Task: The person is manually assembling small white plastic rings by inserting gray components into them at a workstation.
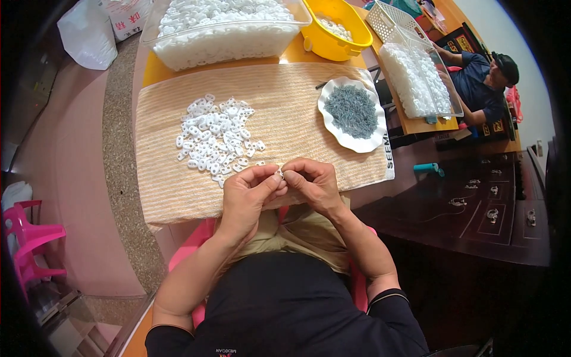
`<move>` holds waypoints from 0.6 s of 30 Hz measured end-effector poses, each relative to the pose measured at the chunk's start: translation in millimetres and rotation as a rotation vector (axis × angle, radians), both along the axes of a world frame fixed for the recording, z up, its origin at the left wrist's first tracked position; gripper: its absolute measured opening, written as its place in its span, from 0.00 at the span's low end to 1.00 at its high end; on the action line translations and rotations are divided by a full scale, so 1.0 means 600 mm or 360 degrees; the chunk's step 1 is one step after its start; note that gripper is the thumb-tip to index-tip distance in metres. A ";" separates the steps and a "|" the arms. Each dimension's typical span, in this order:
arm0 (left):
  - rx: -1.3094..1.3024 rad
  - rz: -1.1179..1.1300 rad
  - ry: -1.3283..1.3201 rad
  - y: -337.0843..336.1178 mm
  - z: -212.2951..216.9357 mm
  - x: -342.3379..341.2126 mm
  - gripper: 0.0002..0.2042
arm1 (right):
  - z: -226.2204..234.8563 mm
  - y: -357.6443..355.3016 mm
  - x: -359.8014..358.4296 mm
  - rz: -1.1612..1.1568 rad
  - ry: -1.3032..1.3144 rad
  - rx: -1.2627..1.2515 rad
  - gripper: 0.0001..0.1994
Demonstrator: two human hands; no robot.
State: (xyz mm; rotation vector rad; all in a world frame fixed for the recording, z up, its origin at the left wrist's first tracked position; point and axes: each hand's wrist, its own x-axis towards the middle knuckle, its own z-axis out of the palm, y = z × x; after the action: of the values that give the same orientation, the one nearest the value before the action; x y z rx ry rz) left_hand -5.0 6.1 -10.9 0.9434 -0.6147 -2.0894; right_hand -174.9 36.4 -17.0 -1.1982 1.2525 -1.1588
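My left hand (250,193) and my right hand (312,181) meet at the near edge of a beige striped cloth (166,190). Together their fingertips pinch one small white plastic piece (279,174). A loose pile of the same white pieces (215,138) lies on the cloth just beyond my left hand. To the right of it, past my right hand, a white scalloped plate (342,138) holds a heap of small grey metal parts (352,110).
At the back stand a clear tub of white pieces (226,30), a yellow basin (333,44) and another clear tub (416,77). A person in a dark shirt (482,83) sits far right. A dark carved cabinet (476,220) is right; pink stools (30,238) stand left.
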 end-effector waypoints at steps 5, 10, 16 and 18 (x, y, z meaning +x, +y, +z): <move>-0.0067 0.0026 -0.0069 0.003 -0.001 -0.001 0.11 | 0.009 -0.001 0.003 -0.0003 0.0015 0.0084 0.06; -0.0134 0.0045 -0.0112 0.006 -0.002 -0.003 0.11 | 0.012 -0.001 0.003 0.0025 0.0116 0.0034 0.06; -0.0275 0.0041 -0.0154 0.014 -0.005 -0.002 0.08 | 0.017 0.002 0.001 0.0078 0.0244 0.0053 0.07; -0.0336 0.0033 -0.0157 0.015 -0.001 0.000 0.08 | 0.024 0.001 0.003 0.0104 0.0191 0.0069 0.07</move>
State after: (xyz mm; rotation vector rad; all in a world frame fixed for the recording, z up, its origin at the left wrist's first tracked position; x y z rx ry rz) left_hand -5.1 15.1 -11.2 0.9306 -0.8546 -1.9246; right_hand -172.9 37.2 -2.5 -1.2828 1.3116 -1.0198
